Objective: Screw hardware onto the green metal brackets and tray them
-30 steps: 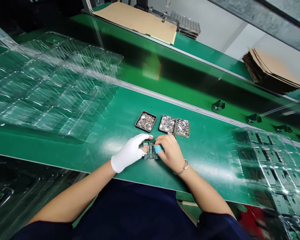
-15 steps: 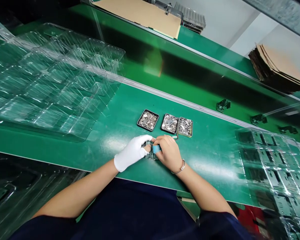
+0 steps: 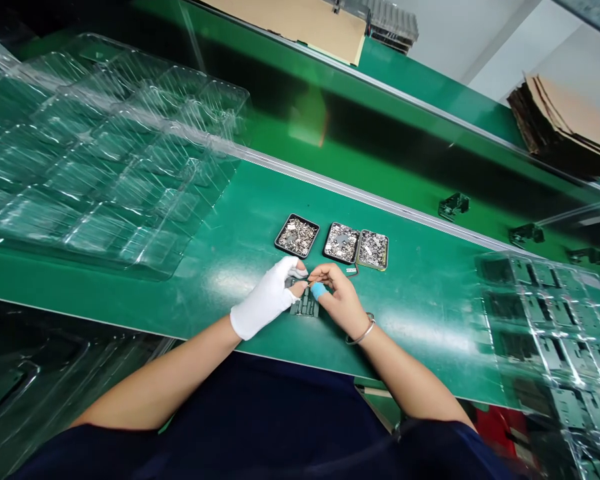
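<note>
Just beneath the white-gloved left grip point(image 3: 263, 300) and bare, blue-taped right grip point(image 3: 341, 298), both loosely curled, holds unclear, the greenish slotted rectangular plate point(image 3: 307, 308) seemed light, stiff, best edge-held.

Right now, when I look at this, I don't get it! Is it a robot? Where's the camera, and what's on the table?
No robot here, just a person's two hands. The camera sits on the person's head and looks forward and down. The left hand wears a white glove that leaves fingertips bare. The right hand is bare, with a blue wrap near its fingertips. Their fingertips come close together over a small green part; anything pinched there is too tiny to make out. On the green table, beyond the hands, are three small trays of shiny bits. Big clear plastic trays lie off to both sides.
</note>
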The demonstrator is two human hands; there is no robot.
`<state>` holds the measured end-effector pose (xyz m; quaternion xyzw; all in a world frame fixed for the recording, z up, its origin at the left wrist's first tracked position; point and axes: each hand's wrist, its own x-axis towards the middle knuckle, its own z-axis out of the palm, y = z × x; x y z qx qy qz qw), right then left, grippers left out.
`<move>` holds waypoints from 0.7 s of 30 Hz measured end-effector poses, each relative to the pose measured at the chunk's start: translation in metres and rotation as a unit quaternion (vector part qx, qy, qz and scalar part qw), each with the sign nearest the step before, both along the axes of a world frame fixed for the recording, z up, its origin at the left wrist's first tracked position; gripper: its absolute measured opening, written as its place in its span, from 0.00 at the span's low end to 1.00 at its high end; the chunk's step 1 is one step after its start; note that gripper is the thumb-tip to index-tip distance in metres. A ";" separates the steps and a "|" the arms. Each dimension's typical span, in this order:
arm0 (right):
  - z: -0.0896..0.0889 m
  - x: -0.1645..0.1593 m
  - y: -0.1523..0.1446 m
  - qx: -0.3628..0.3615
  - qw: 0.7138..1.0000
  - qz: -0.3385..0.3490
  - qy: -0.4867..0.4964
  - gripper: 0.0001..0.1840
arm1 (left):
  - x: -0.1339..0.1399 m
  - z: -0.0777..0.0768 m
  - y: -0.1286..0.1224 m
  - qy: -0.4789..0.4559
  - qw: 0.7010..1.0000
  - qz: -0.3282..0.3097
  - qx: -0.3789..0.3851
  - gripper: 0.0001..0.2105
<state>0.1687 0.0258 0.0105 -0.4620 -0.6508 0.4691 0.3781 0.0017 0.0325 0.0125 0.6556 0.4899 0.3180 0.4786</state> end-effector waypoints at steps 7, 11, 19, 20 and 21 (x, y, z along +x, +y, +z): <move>-0.004 0.008 0.006 -0.046 0.998 -0.002 0.037 0.08 | 0.001 0.002 -0.003 0.144 0.962 0.052 0.228 0.12; 0.001 0.022 -0.003 0.041 0.998 0.040 -0.015 0.17 | -0.021 0.010 0.002 0.069 0.975 0.104 0.183 0.11; 0.022 0.035 0.029 0.138 0.974 0.022 -0.181 0.30 | -0.046 -0.007 0.017 0.114 0.984 0.088 0.107 0.14; 0.027 0.046 0.051 0.121 0.975 -0.041 -0.181 0.28 | -0.045 -0.011 0.018 0.124 0.984 0.072 0.108 0.14; 0.034 0.060 0.075 0.102 0.971 -0.104 -0.189 0.25 | -0.043 -0.014 0.018 0.137 0.983 0.054 0.114 0.14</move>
